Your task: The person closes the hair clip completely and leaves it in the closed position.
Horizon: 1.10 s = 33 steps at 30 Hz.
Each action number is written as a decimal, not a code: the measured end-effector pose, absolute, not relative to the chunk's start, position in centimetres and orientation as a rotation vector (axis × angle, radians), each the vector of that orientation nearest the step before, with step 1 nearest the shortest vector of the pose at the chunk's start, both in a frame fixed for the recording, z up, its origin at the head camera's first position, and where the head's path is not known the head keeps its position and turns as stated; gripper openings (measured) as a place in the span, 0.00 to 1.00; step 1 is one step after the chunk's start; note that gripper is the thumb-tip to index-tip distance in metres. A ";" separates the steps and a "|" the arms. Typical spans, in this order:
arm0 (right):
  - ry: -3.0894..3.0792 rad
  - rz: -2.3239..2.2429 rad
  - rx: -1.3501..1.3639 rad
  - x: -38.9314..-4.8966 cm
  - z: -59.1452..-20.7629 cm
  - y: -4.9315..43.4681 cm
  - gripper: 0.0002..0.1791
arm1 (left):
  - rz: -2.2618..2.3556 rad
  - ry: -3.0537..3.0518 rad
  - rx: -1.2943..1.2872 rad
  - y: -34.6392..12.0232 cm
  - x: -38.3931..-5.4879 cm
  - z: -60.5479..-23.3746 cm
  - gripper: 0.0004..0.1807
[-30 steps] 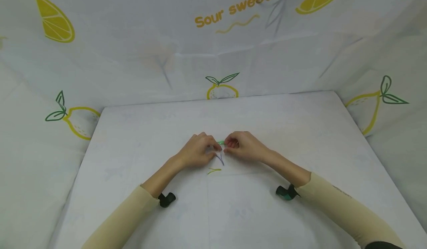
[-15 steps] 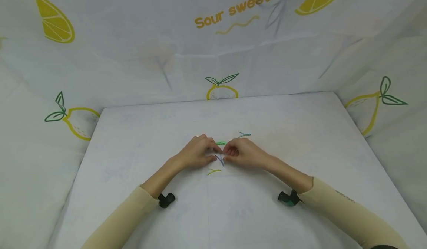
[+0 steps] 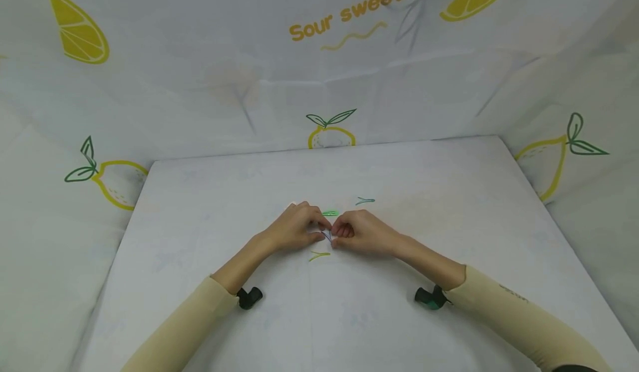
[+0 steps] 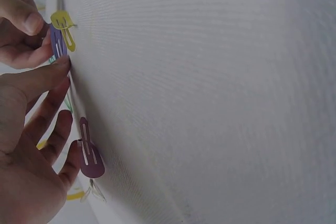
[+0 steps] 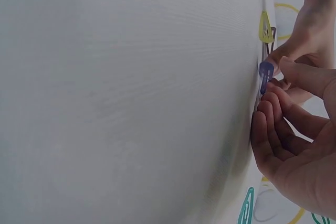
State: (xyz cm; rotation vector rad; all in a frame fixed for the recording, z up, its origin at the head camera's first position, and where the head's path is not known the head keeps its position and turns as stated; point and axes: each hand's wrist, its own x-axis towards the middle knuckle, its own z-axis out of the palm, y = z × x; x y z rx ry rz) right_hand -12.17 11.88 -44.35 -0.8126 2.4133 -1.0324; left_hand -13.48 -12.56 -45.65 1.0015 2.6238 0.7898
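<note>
Head view is showing the purple clip on or just above the table, legs spread in a V. Left hand is pinching the clip at one end, thumb to finger; right hand is curling thumb and fingers round it from the other side, looks like a pinch too, true contact partly hidden. Step in hand, my read: both hands are working this clip. Next move would be calling for small, steady finger pressure, no slipping. Green clip is lying just beyond the fingertips, crowding them; yellow clip is lying just nearer the person. Maroon clip is sitting by the left little finger. Teal clip is lying farther off, not interfering.
</note>
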 end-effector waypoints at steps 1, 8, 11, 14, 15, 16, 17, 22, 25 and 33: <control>2.412 -1.030 -0.815 -12.1 -44.3 11.9 0.10 | 0.792 2.623 1.004 -12.6 -13.5 -45.7 0.11; 2.419 -1.015 -0.830 -12.0 -44.5 11.7 0.10 | 0.820 2.620 1.029 -12.6 -13.8 -45.9 0.09; 2.427 -1.006 -0.842 -12.0 -44.5 11.7 0.09 | 0.835 2.617 1.046 -12.6 -13.9 -46.1 0.09; 2.436 -1.000 -0.859 -12.0 -44.6 11.7 0.08 | 0.845 2.618 1.051 -12.6 -13.9 -46.1 0.08; 2.437 -1.000 -0.864 -12.0 -44.6 11.7 0.08 | 0.846 2.620 1.050 -12.6 -13.9 -46.1 0.07; 2.438 -1.001 -0.868 -11.9 -44.6 11.7 0.08 | 0.847 2.621 1.047 -12.6 -13.9 -46.1 0.07; 2.439 -1.001 -0.871 -11.9 -44.6 11.7 0.07 | 0.846 2.623 1.044 -12.6 -13.9 -46.2 0.07; 2.442 -1.012 -0.881 -11.8 -44.7 11.8 0.04 | 0.843 2.631 1.025 -12.5 -13.7 -46.2 0.05; 2.449 -1.015 -0.895 -11.8 -44.8 11.8 0.03 | 0.839 2.629 1.013 -12.5 -13.7 -46.2 0.04; 2.465 -1.006 -0.913 -11.8 -44.9 11.9 0.03 | 0.796 2.626 0.971 -12.5 -13.4 -46.1 0.03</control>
